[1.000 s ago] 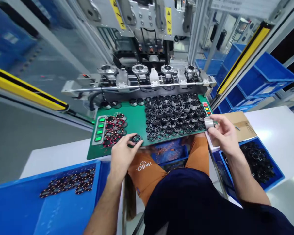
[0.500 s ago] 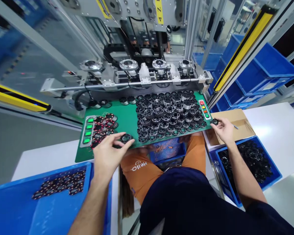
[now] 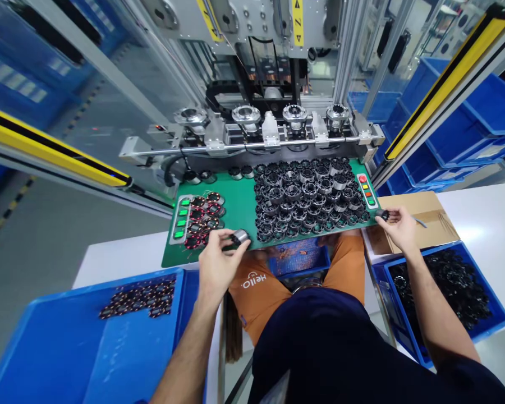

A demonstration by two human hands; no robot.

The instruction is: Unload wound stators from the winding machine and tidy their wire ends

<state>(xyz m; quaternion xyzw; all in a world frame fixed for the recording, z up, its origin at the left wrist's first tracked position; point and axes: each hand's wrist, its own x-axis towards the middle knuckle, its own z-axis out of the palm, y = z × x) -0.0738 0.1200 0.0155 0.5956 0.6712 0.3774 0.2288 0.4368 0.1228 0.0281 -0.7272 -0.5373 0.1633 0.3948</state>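
My left hand (image 3: 219, 264) pinches a motor stator core (image 3: 240, 237) between thumb and fingers, over the front edge of the green work surface (image 3: 239, 205). That core is tilted, with its silver side showing. At the right end of the surface, my right hand (image 3: 399, 227) grips another stator core (image 3: 382, 214), small and dark with a grey side. Stacked, black-rimmed stator cores (image 3: 309, 191) fill the stretch between my hands. Left of them lie several wound stators (image 3: 206, 212) with copper and red wire, beside a panel of green lit buttons (image 3: 182, 220).
Behind the surface runs a machine rail (image 3: 252, 147) with several round metal fixtures (image 3: 246, 114). Yellow guard bars (image 3: 54, 151) flank both sides. A blue bin (image 3: 105, 297) with wound stators stands left; a blue bin of black parts (image 3: 450, 286) and a cardboard box (image 3: 421, 216) stand right.
The camera has turned left, so the scene sits further right. The core in my left hand has tipped from showing its open face to showing its silver side. Both hands keep their hold.
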